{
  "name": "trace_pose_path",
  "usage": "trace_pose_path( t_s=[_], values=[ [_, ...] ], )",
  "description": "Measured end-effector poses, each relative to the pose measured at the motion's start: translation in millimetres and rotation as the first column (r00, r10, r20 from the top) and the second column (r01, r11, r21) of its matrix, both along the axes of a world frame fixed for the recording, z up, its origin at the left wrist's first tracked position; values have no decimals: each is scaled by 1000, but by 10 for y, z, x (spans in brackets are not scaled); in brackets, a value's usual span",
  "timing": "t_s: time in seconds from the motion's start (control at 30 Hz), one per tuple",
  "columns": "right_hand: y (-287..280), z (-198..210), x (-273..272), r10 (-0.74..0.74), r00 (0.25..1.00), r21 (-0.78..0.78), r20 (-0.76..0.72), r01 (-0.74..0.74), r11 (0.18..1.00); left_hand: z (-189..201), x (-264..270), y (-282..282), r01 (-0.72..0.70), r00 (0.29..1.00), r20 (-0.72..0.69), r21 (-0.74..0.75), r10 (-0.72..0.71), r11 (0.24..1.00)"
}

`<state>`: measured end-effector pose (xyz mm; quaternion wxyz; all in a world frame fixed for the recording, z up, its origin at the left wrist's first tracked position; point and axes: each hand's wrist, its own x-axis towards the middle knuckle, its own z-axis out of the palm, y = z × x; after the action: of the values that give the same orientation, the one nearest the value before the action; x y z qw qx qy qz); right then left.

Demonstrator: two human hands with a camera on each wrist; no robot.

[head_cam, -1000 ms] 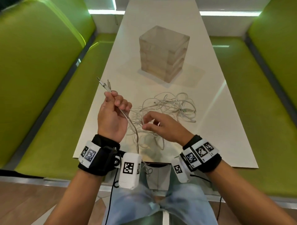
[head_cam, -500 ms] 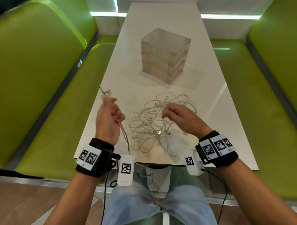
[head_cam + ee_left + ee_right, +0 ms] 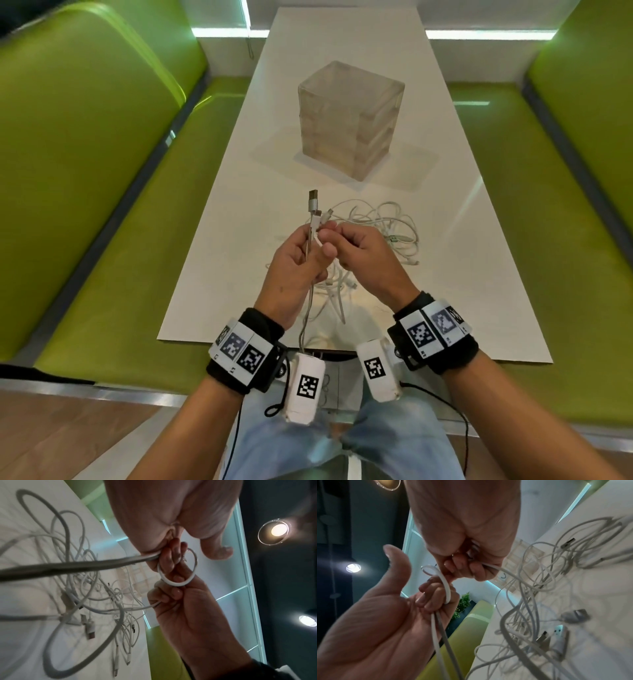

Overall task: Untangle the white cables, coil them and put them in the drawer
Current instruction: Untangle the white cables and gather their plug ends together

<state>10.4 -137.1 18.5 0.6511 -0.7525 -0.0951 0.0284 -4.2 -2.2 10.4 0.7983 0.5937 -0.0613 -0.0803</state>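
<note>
Head view — cable (image 3: 310, 236) between curled fingers (image 3: 320, 251)

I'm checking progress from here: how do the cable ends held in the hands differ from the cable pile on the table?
The held cable ends are lifted off the table, gripped by the left hand and the right hand; the cable pile lies loose on the table. The held ends run fairly straight together, the pile stays looped and tangled. Both are white cables with plugs.
</note>
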Motion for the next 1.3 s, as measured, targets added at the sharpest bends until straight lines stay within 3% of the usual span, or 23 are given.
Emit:
trace_pose_path(
  t_s=[0.07,0.17,0.3,0.43,0.57,0.63,0.7,0.83,1.0,1.17,1.3],
  values=[
    [7,5,6,6,1000,-22,10,-5,1000,18,14,10,-50,999,22,48,49,998],
    [-55,-37,46,111,992,-258,58,-92,962,60,80,60,-183,983,5,58,183,981],
    [-312,-242,180,199,980,-504,27,-158,849,277,182,304,-325,946,-63,-196,319,925],
    [-513,-392,321,58,997,-504,56,-22,864,440,222,509,-376,920,9,-260,392,889],
    [-473,-273,310,-14,989,-420,149,76,904,235,243,463,-407,913,8,18,407,913],
    [-406,-177,278,19,984,-416,177,58,907,106,209,327,-343,937,-9,165,349,925],
    [-313,-95,238,106,976,-469,189,-5,883,41,150,156,-260,960,-47,210,275,942],
    [-184,-2,122,271,941,-611,205,-93,786,28,97,-59,-199,971,-109,119,212,973],
    [-152,104,109,335,928,-603,163,-175,778,102,108,-39,-284,947,-145,30,285,958],
    [-282,-59,223,253,963,-570,90,-158,806,302,190,210,-444,891,-173,-154,419,883],
    [-376,-166,344,202,967,-679,154,-45,732,414,197,436,-534,845,-131,-220,518,816]
  ],
)
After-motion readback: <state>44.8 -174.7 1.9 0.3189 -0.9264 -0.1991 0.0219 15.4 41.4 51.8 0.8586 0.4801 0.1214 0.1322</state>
